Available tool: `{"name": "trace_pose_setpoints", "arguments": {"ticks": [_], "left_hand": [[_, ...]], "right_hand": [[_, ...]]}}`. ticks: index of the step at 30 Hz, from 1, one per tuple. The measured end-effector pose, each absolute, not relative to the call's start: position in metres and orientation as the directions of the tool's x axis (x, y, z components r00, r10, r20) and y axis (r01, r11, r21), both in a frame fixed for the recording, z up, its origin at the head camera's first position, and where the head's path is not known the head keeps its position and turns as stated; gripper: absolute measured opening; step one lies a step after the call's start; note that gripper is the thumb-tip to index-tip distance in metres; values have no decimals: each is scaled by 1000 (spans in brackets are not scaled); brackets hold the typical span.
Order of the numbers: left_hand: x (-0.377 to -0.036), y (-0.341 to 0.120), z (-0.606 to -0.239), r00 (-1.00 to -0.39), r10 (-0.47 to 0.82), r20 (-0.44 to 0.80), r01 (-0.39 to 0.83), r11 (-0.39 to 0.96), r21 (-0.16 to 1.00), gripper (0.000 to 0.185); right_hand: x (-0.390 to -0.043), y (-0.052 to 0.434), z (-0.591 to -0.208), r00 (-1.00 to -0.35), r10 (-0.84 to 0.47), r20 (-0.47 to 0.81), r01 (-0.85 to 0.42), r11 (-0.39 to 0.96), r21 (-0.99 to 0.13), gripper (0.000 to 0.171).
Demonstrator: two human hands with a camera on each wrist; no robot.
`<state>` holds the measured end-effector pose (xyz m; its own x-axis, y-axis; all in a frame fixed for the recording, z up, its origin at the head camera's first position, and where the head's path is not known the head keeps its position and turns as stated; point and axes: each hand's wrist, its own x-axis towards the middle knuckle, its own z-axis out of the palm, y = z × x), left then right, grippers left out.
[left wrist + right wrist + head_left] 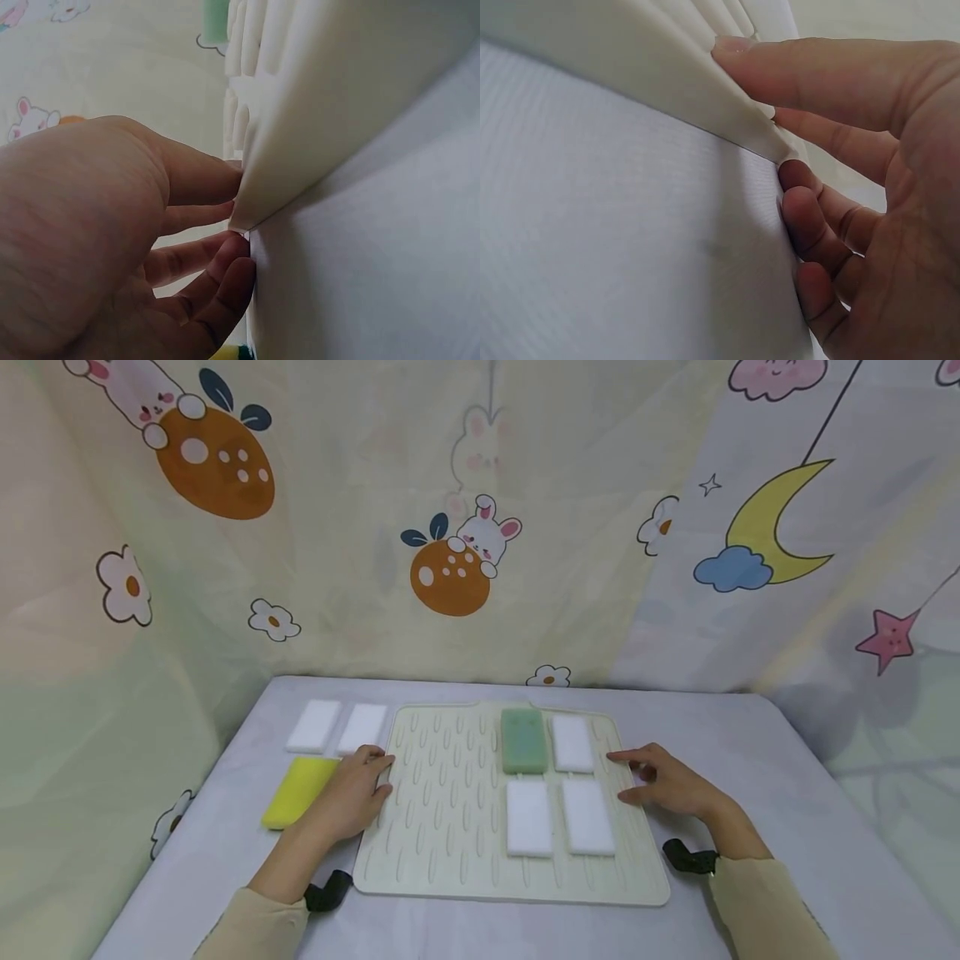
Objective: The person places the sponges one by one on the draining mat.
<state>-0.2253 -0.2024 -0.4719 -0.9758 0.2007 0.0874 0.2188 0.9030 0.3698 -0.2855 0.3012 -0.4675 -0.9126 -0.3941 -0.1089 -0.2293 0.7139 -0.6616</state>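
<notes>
A cream draining mat [442, 852] with rows of raised oval ribs lies flat on the table. My left hand [352, 795] touches its left edge. In the left wrist view, the thumb and fingertips [238, 270] meet at that edge, by the tabletop. On the opposite side, my right hand [671, 781] rests thumb and forefinger on the mat's right rim, spread apart; in the right wrist view the other fingers [802, 217] bend beside the edge. On the mat's right half are a green sponge [524, 742] and white sponges, among them one at front left [529, 818].
Left of the mat, a yellow sponge [300, 789] lies partly behind my left forearm. Beyond it are two white sponges, one outermost [313, 727] and one nearer the mat [363, 729]. A patterned cloth [360, 560] hangs behind the white-covered table [697, 718].
</notes>
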Motion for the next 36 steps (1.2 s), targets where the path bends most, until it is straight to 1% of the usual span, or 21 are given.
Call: {"name": "trace_pose_setpoints", "arguments": {"ticks": [11, 18, 23, 28, 36], "left_hand": [[-225, -201, -461, -963, 243, 116, 269, 886, 377, 51], [-223, -206, -450, -975, 206, 78, 219, 880, 421, 53], [-223, -214, -439, -976, 199, 93, 219, 873, 436, 54], [-229, -222, -426, -969, 213, 123, 245, 875, 418, 55], [-241, -232, -412, -977, 207, 52, 212, 911, 354, 62]], "right_hand": [[-288, 302, -467, -921, -376, -101, -218, 713, -667, 71], [-289, 300, -470, -924, -364, -118, -188, 700, -689, 72], [-288, 301, -473, -930, -345, -124, -176, 717, -674, 72], [-287, 302, -472, -932, -340, -124, -172, 718, -675, 71], [-286, 302, -473, -927, -359, -108, -182, 684, -706, 71]]}}
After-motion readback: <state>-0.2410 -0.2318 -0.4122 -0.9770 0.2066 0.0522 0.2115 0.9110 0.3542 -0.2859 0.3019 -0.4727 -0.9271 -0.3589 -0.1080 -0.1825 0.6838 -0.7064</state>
